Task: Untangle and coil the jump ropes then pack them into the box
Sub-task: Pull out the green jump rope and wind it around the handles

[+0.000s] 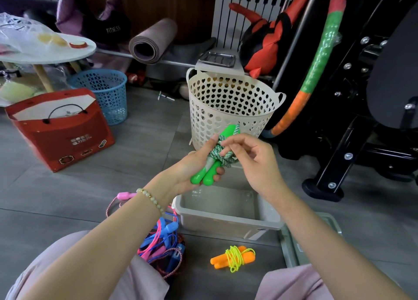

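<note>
As left hand (pixel 188 169) holds two handles (pixel 196 179), one box (pixel 226 223).

One head-worn wide-angle camera looks forward and down at nearby floor (pixel 140 141).

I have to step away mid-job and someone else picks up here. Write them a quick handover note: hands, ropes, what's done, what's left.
Left hand: grips both handles of the green jump rope above the box.
Right hand: pinches the cord wound round those handles.
Box: open on the floor, no rope visible inside.
Orange jump rope: coiled, on the floor in front of the box.
Pink and blue ropes: a tangled pile by the left knee.
Done: orange coiled, green nearly wrapped.
Left: finish green, untangle and coil the pile, pack everything.
</note>
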`<state>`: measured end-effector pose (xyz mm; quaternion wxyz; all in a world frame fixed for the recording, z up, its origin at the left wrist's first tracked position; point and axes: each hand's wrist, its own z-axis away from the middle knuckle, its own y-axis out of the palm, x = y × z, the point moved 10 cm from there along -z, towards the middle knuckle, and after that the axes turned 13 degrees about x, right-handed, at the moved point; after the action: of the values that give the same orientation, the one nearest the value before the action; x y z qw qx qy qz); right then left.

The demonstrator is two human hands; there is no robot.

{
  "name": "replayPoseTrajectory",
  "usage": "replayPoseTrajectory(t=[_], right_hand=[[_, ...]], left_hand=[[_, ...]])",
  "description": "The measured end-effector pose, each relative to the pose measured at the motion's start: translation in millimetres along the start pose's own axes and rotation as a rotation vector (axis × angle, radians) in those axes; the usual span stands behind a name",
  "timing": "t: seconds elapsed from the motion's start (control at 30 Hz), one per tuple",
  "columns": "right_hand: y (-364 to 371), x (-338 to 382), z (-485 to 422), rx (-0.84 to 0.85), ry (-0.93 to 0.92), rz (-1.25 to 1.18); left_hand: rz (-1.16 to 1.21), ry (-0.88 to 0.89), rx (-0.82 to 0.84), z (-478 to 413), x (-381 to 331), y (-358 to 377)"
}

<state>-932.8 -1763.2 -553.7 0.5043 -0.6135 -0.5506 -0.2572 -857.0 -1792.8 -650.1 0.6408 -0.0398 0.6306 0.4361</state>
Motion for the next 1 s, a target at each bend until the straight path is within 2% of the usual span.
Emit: replayPoseTrajectory(t=[0.13,0.23,0.37,0.5,0.6,0.77,0.83,0.93,1.0], right_hand=[[10.2,1.1,0.3,0.171,0.024,0.142],[6.1,16.0,1.0,0.118,-0.094,0.466],[9.0,30.2,3.1,0.075,-0.198,0.681],[25.7,32.2,7.1,0.053,-0.279,1.041],[28.5,25.0,6.8,0.085,-0.284,1.120],[16.6,29.3,3.3,0.006,-0.293,1.010],[0.2,27.2,1.7,-0.036,-0.236,0.753],[-17.4,2.2,-2.7,-0.039,0.008,0.250],[-16.8,-9.5,-2.7,-0.009,0.107,0.034]], left_hand=[[0.031,-0.019,0.020,-1.1,0.2,-4.7],[0.041,-0.024,0.032,-1.1,-1.7,-5.1],[0.097,0.015,0.027,-1.7,-4.9,-1.1],[0.110,0.021,-0.007,-1.5,-5.1,-3.1],[0.126,0.007,-0.040,-1.3,-4.2,-8.0],[0.146,-0.026,-0.034,-0.1,-2.0,-8.6],[0.155,-0.046,-0.017,1.5,-1.3,-6.2],[0.147,-0.078,0.013,4.8,-1.6,-4.5],[0.127,-0.104,0.036,7.9,-2.1,-3.2]])
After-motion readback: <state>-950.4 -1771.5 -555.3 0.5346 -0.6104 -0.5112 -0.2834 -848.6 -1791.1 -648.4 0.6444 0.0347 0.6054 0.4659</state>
